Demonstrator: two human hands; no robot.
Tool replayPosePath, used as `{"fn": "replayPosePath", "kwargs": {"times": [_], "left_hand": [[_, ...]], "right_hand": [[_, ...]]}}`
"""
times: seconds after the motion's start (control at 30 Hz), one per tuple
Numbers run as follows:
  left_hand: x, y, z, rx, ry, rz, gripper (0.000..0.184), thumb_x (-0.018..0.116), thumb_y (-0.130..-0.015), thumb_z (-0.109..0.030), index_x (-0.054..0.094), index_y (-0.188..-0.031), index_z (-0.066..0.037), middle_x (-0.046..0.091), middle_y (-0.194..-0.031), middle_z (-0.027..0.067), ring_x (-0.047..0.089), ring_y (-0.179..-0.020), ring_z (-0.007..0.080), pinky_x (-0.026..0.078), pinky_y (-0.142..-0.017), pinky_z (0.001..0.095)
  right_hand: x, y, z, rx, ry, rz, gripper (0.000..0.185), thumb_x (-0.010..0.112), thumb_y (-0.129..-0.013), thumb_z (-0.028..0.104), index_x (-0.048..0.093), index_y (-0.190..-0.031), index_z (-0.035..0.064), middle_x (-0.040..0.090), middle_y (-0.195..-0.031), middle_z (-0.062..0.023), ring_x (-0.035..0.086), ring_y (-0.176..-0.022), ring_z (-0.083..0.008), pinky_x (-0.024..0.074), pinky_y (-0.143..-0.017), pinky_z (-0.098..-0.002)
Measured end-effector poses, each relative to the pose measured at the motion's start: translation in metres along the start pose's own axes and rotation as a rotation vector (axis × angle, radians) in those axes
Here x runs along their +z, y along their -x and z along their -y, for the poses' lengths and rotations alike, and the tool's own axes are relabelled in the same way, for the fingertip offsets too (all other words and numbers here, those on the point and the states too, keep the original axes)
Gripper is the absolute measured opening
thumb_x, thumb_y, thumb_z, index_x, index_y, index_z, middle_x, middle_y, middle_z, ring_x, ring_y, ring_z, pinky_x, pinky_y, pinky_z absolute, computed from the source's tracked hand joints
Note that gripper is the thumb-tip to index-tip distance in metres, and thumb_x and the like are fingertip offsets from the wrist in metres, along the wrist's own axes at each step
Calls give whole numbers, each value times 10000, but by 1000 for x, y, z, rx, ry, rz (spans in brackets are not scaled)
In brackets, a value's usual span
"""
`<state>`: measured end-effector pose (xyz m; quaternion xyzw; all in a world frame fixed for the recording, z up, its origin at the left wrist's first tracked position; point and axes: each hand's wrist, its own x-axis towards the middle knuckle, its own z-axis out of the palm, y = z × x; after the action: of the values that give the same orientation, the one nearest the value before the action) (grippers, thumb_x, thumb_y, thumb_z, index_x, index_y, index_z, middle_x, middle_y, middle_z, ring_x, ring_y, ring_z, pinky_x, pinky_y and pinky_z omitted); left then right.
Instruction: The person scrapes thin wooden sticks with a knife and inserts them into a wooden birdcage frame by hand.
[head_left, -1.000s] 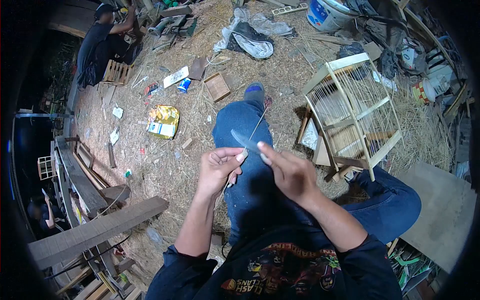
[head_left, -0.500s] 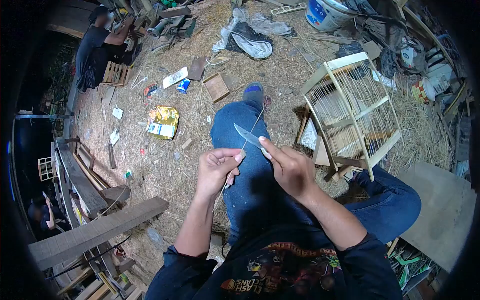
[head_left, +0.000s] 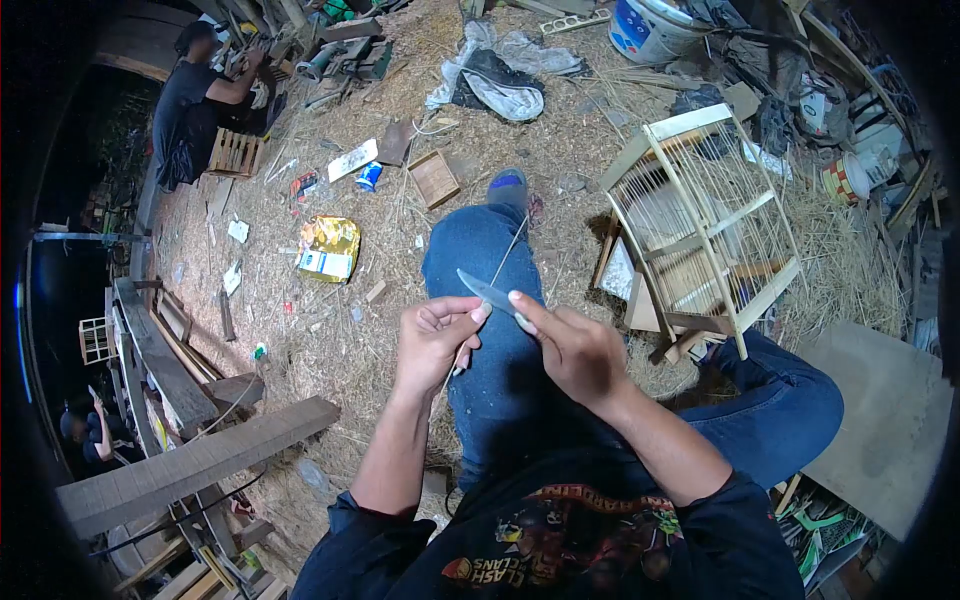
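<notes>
Over the left thigh of the blue jeans (head_left: 485, 240), my left hand (head_left: 440, 335) pinches a thin stick (head_left: 511, 250) between thumb and fingers. The stick slants up and away past the knee, and its lower end passes below the hand. My right hand (head_left: 575, 350) is closed round the handle of a knife (head_left: 485, 290), most of which the fingers hide. The blade points left and lies across the stick, just beyond the left fingertips.
A wooden birdcage (head_left: 700, 220) stands at the right by a flat board (head_left: 880, 420). A wooden beam (head_left: 200, 465) juts in at lower left. Gold packet (head_left: 328, 248), small wooden box (head_left: 433, 179) and cloth (head_left: 500, 80) lie ahead. One person (head_left: 190, 110) sits upper left, another (head_left: 95, 435) lower left.
The knife first moved up and outward along the stick, then came back down close to the left fingertips. My left hand has barely moved. The upper-left person's arms have shifted lower.
</notes>
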<state>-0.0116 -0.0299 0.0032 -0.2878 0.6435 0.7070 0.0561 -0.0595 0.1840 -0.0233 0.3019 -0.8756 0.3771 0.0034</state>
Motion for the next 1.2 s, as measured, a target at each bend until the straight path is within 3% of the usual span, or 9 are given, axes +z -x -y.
{"fn": "replayPosePath", "kwargs": {"times": [0.1, 0.33, 0.4, 0.93, 1.2], "left_hand": [[-1, 0, -1, -10, 0, 10, 209, 782, -942, -104, 755, -1081, 49, 684, -664, 45, 538, -443, 52, 408, -406, 200], [-2, 2, -1, -10, 0, 15, 208, 758, -963, -103, 753, -1100, 52, 684, -666, 40, 540, -447, 55, 419, -418, 202], [-5, 2, 0, -12, 0, 21, 207, 754, -965, -100, 752, -1105, 53, 684, -666, 39, 542, -450, 54, 420, -421, 200], [-3, 2, 3, 20, -15, 3, 225, 760, -961, -98, 739, -1116, 63, 684, -672, 47, 545, -459, 50, 417, -419, 194], [2, 5, -3, 18, -50, -13, 233, 795, -934, -110, 753, -1082, 64, 678, -670, 40, 539, -459, 46, 408, -415, 195]], "right_hand": [[1, -13, -9, 56, -66, -97, 443, 669, -963, 169, 681, -1387, 298, 664, -781, -64, 667, -578, -310, 525, -503, -456], [1, -13, -7, 16, -32, -76, 463, 669, -965, 166, 662, -1410, 293, 650, -768, -73, 678, -596, -311, 531, -507, -457], [-4, -12, 0, 37, -5, -28, 461, 711, -940, 124, 687, -1388, 227, 622, -727, -108, 646, -608, -319, 519, -544, -436], [-5, 6, 8, 10, -12, -8, 486, 697, -945, 136, 663, -1416, 251, 596, -702, -87, 638, -586, -301, 515, -510, -431], [-11, -13, -1, 67, -27, -42, 471, 697, -947, 135, 681, -1393, 285, 658, -760, -99, 665, -629, -320, 539, -551, -444]]}}
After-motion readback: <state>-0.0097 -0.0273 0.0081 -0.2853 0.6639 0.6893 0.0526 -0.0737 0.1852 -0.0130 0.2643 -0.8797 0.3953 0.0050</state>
